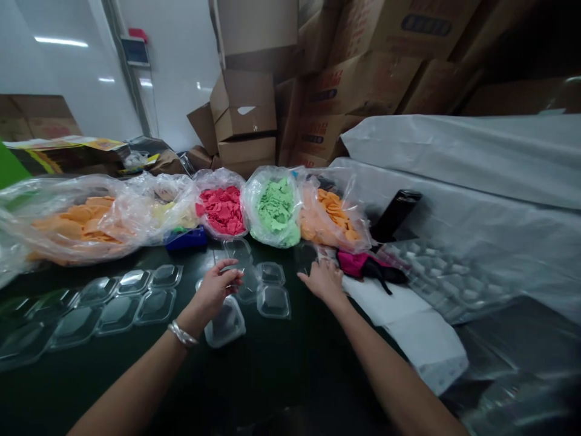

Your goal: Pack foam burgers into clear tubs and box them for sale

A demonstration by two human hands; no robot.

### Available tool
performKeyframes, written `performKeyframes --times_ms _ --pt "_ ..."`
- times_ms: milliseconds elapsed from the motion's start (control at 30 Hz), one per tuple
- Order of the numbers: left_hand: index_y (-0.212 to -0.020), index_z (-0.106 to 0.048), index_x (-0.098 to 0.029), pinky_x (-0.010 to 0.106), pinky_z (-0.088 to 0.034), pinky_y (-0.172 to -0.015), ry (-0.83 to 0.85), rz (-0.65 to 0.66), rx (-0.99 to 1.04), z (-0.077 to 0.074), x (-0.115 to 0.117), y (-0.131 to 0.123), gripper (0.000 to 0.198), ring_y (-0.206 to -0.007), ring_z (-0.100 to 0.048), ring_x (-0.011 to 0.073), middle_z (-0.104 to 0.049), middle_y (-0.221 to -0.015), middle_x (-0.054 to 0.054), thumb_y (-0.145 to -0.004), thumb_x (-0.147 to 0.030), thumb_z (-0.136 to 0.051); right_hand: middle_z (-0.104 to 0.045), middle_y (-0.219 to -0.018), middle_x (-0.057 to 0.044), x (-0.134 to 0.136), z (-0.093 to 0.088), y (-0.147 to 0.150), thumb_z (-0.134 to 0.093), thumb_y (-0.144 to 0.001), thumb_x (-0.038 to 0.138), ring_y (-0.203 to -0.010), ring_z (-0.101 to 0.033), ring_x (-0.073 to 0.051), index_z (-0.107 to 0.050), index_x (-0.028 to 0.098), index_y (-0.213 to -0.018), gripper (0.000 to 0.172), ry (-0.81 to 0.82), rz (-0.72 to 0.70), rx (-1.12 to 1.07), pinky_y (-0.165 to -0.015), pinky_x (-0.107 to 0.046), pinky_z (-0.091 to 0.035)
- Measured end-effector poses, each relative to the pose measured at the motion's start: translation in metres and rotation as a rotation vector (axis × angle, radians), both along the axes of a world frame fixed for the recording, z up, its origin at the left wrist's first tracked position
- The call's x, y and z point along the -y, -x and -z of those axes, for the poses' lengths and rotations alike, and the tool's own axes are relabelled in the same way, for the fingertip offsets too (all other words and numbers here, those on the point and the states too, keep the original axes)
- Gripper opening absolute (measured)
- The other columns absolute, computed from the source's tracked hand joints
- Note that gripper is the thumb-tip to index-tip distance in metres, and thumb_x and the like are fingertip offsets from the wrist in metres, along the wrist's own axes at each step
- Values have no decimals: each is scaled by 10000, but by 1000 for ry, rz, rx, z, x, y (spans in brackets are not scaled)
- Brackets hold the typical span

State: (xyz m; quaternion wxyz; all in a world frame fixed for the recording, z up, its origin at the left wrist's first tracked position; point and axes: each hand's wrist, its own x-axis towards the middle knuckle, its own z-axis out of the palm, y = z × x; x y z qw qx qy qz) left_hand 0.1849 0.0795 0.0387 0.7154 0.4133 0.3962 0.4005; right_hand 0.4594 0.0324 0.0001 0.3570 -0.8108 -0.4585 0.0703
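Observation:
My left hand (218, 287), with a silver bracelet at the wrist, hovers over the dark table. Its fingers are loosely bent and apart, close to some clear plastic containers (247, 283); no grip on them shows. Just below it sits a deeper clear plastic tub (226, 324). My right hand (324, 280) reaches forward with fingers stretched and thumb apart, near a clear, faint plastic piece (307, 257) and the edge of some white sheets (385, 303). Whether its fingertips touch anything is hard to make out. Two clear lidded containers (273, 301) lie between the hands.
Rows of clear containers (117, 313) lie left. Along the back stand plastic bags of orange pieces (88, 218), red pieces (222, 209), green pieces (276, 204) and more orange pieces (336, 212). A blue box (186, 238), a pink-and-black item (363, 264) and cardboard boxes (247, 115) are near.

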Motion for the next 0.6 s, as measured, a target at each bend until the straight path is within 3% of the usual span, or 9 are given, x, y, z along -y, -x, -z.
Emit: performKeyframes --times_ms 100,167,267,367,433,533,600 --pt "-984 -524 -141 209 -447 -498 16 -16 -42 8 -13 10 308 -535 -611 112 -680 -709 38 -722 -93 -678 -370 -1446 -235 1 -1 32 -649 -774 348 -1380 -171 -423 -587 106 -1158 458 22 -115 94 -1059 -632 -127" --pt "-915 -518 -141 220 -458 -498 23 -9 -67 12 -20 14 245 -528 -622 122 -683 -703 47 -732 -79 -669 -434 -1427 -165 9 3 55 -694 -739 363 -1349 -295 -353 -582 180 -1206 514 33 -257 115 -1079 -514 -225" --pt "-815 -522 -138 225 -473 -508 23 9 -93 16 -29 10 155 -517 -626 125 -669 -651 44 -753 -48 -633 -573 -1301 -127 13 12 76 -769 -634 282 -1208 -488 -316 -644 217 -1116 502 64 -405 82 -1010 -417 -363" --pt "-766 -546 -128 230 -475 -502 24 17 -102 15 -36 -1 120 -492 -619 129 -641 -579 37 -756 -37 -622 -636 -1187 -159 4 14 71 -715 -638 168 -1141 -544 -323 -674 171 -989 353 51 -406 9 -993 -432 -378" --pt "-740 -552 -128 225 -458 -479 13 7 -88 14 -37 -9 102 -460 -600 122 -627 -555 32 -761 -65 -630 -641 -1170 -169 -5 8 62 -694 -645 167 -1181 -514 -338 -669 166 -939 295 -4 -377 -63 -1014 -460 -352" --pt "-719 -544 -139 216 -439 -470 -26 -27 -39 13 -34 -22 113 -442 -572 102 -626 -568 20 -762 -126 -648 -640 -1163 -159 -14 -2 61 -645 -730 304 -1169 -529 -329 -638 175 -1009 308 -133 -345 -242 -970 -461 -400" --pt "-721 -534 -151 208 -446 -498 -51 -44 4 12 -26 -29 148 -476 -579 92 -630 -597 4 -738 -165 -680 -682 -1044 -130 -17 -5 73 -594 -774 428 -1006 -626 -298 -592 185 -1102 408 -205 -352 -416 -834 -428 -491"
